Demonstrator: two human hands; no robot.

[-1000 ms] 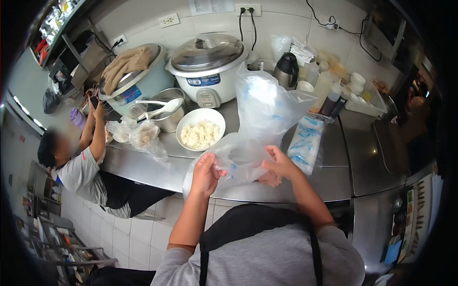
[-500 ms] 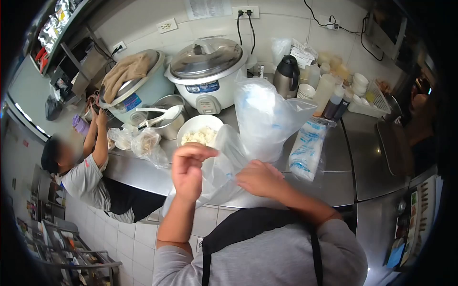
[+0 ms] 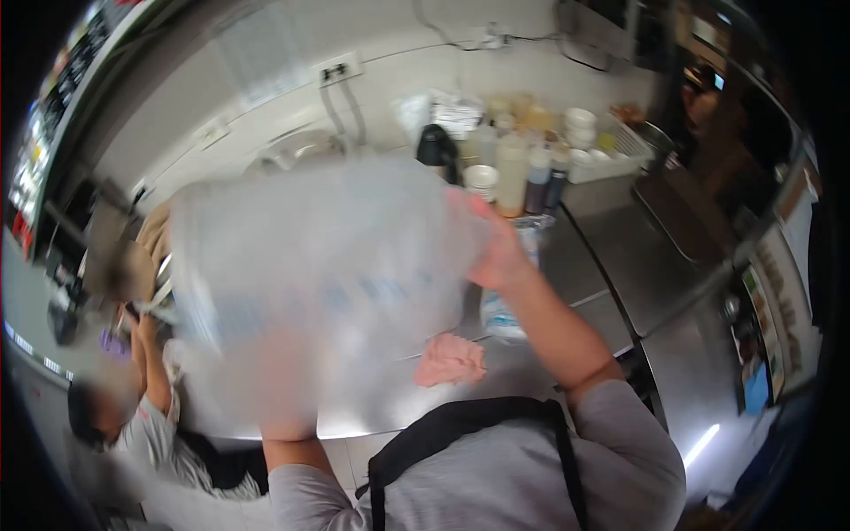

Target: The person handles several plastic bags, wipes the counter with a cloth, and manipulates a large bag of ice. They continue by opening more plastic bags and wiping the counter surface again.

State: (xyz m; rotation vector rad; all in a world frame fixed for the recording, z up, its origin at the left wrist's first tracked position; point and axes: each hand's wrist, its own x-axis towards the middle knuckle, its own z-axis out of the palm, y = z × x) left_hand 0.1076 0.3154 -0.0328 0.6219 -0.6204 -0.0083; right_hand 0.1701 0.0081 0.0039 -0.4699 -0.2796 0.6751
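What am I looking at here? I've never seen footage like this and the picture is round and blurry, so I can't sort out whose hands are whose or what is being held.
There is no machine: a person wears a camera on the head, looking forward and down, so the grey shirt and black apron straps at the bottom are their own. Their right hand grips the edge of a large clear plastic bag, lifted up and spread in front of the camera, blurred by motion. The left hand shows only dimly through the bag, so its grip is unclear. Below lies a steel counter with a pink cloth; squeeze bottles and stacked cups stand at the back. Lower left, a co-worker crouches, arms raised to the counter.
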